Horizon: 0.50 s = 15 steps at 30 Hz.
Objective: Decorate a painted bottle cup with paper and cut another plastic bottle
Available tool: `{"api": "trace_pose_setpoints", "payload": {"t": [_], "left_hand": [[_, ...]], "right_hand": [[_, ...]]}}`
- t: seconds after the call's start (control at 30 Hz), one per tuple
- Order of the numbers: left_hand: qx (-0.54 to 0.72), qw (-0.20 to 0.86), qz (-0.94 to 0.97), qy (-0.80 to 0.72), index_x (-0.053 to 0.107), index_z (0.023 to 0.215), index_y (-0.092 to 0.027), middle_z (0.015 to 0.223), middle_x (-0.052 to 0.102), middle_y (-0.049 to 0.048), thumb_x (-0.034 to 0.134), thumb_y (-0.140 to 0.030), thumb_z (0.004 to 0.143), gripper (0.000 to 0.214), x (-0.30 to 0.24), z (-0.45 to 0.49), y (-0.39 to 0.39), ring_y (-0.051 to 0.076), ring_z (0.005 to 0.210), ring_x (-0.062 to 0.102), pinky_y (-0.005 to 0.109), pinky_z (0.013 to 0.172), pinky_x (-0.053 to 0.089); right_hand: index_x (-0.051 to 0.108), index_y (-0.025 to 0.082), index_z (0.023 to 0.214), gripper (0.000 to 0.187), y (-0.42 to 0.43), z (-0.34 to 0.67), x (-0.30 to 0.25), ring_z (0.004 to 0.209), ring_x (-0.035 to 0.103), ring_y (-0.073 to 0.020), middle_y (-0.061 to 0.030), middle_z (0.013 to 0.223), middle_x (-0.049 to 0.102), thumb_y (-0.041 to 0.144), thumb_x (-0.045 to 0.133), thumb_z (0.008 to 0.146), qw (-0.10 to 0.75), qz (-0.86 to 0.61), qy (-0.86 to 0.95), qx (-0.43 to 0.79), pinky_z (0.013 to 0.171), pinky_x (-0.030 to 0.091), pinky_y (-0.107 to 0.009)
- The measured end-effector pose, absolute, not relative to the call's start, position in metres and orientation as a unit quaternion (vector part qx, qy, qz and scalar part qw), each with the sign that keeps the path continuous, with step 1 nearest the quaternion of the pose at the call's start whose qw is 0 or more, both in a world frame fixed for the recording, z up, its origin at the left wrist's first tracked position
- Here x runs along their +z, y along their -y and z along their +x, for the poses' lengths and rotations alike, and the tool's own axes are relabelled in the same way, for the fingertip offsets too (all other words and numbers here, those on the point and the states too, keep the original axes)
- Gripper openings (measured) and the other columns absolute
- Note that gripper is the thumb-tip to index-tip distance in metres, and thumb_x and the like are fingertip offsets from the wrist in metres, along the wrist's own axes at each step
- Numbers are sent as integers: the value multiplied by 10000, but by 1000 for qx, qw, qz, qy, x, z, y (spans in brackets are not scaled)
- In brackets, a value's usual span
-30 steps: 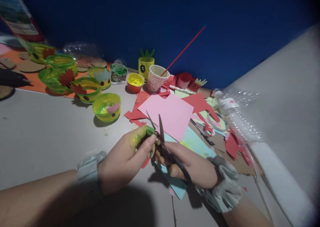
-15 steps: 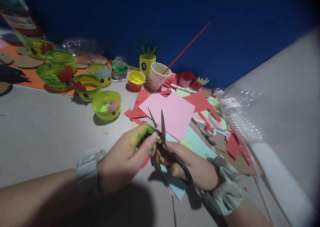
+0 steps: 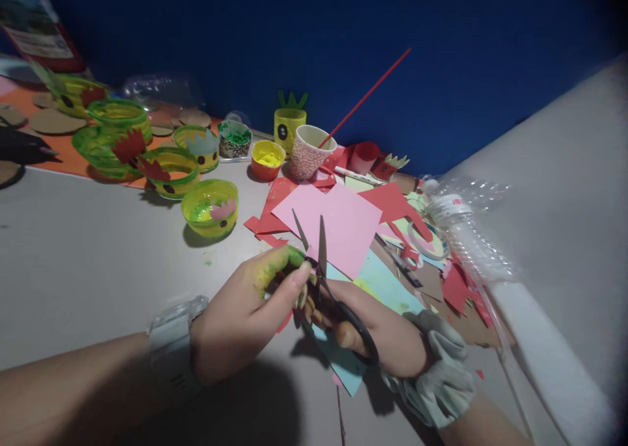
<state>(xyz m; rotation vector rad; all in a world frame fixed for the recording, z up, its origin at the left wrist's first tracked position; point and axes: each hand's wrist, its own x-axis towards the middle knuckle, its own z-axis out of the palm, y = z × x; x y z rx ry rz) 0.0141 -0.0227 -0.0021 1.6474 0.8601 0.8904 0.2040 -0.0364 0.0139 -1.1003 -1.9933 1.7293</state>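
Observation:
My right hand [image 3: 387,331] grips black-handled scissors [image 3: 328,282] with the blades parted and pointing away from me. My left hand [image 3: 245,312], smeared with green and yellow paint, pinches a small red paper scrap [image 3: 285,320] right at the scissor blades. Both hands hover over a light blue sheet [image 3: 373,289] and a pink sheet [image 3: 338,223] on the grey table [image 3: 98,263]. A pale watch sits on my left wrist, and a grey sleeve cuff covers my right wrist.
Several green-yellow painted bowls [image 3: 210,207] stand at the left on and near an orange sheet. Paint cups [image 3: 266,159], a patterned cup [image 3: 307,152] with a red stick, and a yellow holder line the blue wall. Red paper scraps and a clear plastic bottle [image 3: 466,227] lie right.
The scissor blades have shifted slightly right and stay parted. Both hands keep nearly the same place.

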Motion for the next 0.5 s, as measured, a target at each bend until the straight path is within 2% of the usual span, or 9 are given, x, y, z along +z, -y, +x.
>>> {"api": "trace_pose_setpoints", "payload": {"t": [0.37,0.5], "left_hand": [[366,509,688,-366,449,734,-188,647,471,-42,381,-274,940,234,-4,15,22,80,590,435,215,559,381],[367,509,690,-361,439,729,-188,644,464,-48,378,-265,942,234,-3,14,24,73,585,428,204,551,378]], "right_hand": [[447,166,815,533,36,201,17,642,332,-116,17,726,391,698,426,783,140,-385,690,596,567,338,-238],[445,177,776,461,37,201,21,647,363,-123,7,721,432,636,477,804,142,-410,699,568,585,353,-244]]}}
